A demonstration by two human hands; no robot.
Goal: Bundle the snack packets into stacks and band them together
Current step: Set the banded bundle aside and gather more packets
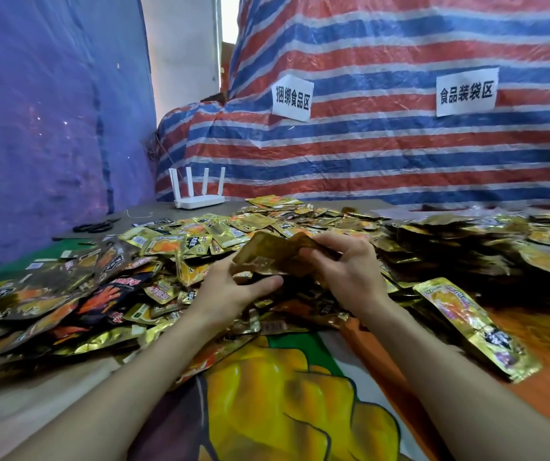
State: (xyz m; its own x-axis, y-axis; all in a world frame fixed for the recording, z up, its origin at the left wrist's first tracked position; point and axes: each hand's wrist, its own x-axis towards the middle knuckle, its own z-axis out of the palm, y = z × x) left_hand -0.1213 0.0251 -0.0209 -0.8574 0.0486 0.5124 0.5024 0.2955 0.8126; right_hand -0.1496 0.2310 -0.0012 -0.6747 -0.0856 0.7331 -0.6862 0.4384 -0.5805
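Note:
A wide heap of gold snack packets [227, 227] covers the table ahead of me, with darker black-and-orange packets [107, 294] mixed in at the left. Both hands hold a small stack of gold packets [272, 252] just above the heap, blurred by motion. My left hand [233, 287] grips the stack's lower left edge, thumb stretched underneath. My right hand [343, 264] clasps the right end, fingers curled over the top. One long gold packet [476, 327] lies apart at the right. No band is visible on the stack.
A white router [198, 191] with several antennas stands at the back left, black scissors [95, 226] beside it. A striped tarp [400, 144] with two paper signs walls the rear, a blue sheet [34, 128] the left. A printed cloth [283, 394] covers the near table.

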